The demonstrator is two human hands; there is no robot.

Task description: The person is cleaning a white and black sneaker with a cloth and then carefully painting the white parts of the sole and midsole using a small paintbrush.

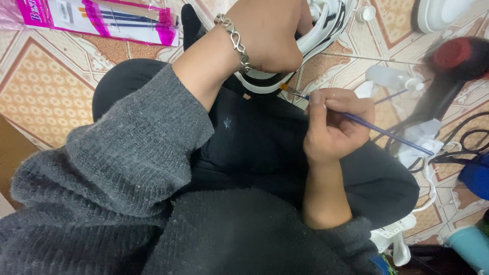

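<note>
flat pink-and-clear brush packet (102, 19) on tiled floor, upper left

Left hand (267, 38) curled into a fist, wrist bent; right hand (333, 125) pinched shut.

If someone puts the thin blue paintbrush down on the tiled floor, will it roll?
Probably yes: the paintbrush in the right hand has a thin, seemingly round handle. It likely weighs very little. The tiled floor looks smooth, so little would stop it.

Shoe (326, 23) ahead — brush pack (102, 18) to its left, hair dryer (448, 71) right.
</note>
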